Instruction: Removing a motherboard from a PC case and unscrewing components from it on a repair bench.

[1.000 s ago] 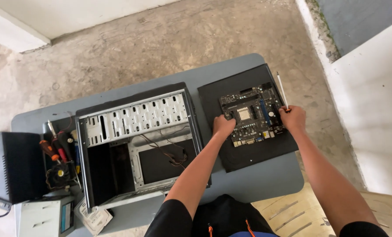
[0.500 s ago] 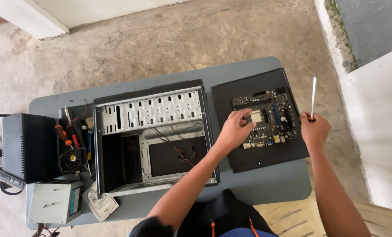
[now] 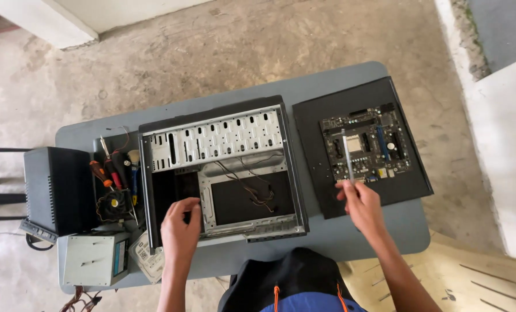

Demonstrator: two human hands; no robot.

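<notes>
A grey table (image 3: 385, 222) stands on a stained concrete floor (image 3: 240, 46), with a pale wall base at the upper left. An open computer case (image 3: 223, 167) lies flat mid-table, its perforated metal panel and loose wires showing. Left of the case sit screwdrivers (image 3: 110, 170), a small fan (image 3: 114, 203), a black box (image 3: 58, 188) and a grey power supply (image 3: 93, 260). Right of the case, a motherboard (image 3: 369, 147) rests on a black side panel (image 3: 405, 182). The right hand (image 3: 360, 202) pinches a thin silvery strip (image 3: 348, 156), long and narrow, held over the motherboard. The left hand (image 3: 181, 228) curls its fingers on the case's near left edge.
</notes>
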